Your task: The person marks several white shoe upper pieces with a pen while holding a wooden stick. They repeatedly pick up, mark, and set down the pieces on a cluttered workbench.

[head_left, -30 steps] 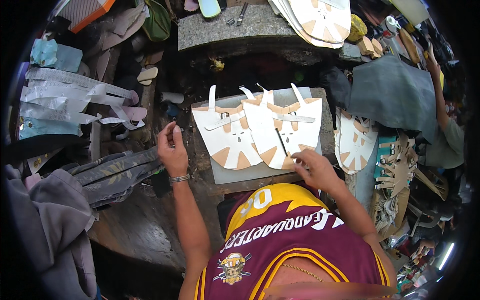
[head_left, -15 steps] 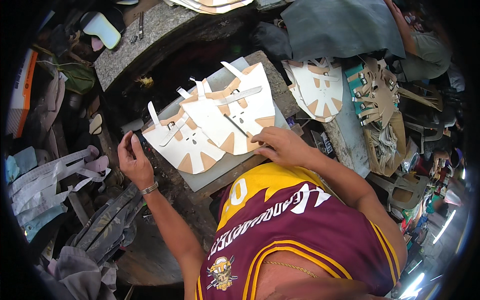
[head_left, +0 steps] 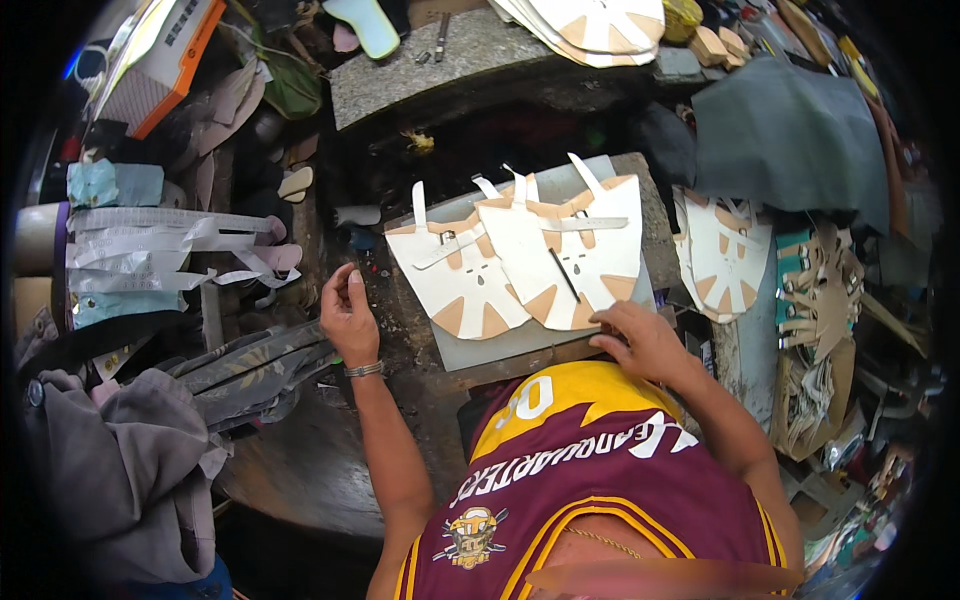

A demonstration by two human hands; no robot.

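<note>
Two white sandal uppers with tan patches, narrow straps and small buckles lie flat on a grey board: the left upper (head_left: 428, 275) is partly overlapped by the right upper (head_left: 608, 262). A thin dark rod (head_left: 565, 275) rests slantwise on the right upper. My right hand (head_left: 642, 342) is at that upper's lower edge, fingertips on or just beside it, fingers loosely bent and thumb apart. Off the left side of the grey board (head_left: 470, 354), my left hand (head_left: 350, 315) is raised, palm inward, with relaxed fingers apart and nothing in them.
More white-and-tan uppers (head_left: 725, 255) are stacked to the right, beside strapped tan pieces (head_left: 825, 290). A dark sheet (head_left: 790, 145) lies at the back right. The stone slab (head_left: 440, 75) curves along the far side. Measuring strips (head_left: 150, 235) and grey cloth (head_left: 130, 470) are on the left.
The whole view has shifted, so the uppers and board appear farther right and slightly lower. Both hands keep much the same places beside them; the rod still lies on the right upper.
</note>
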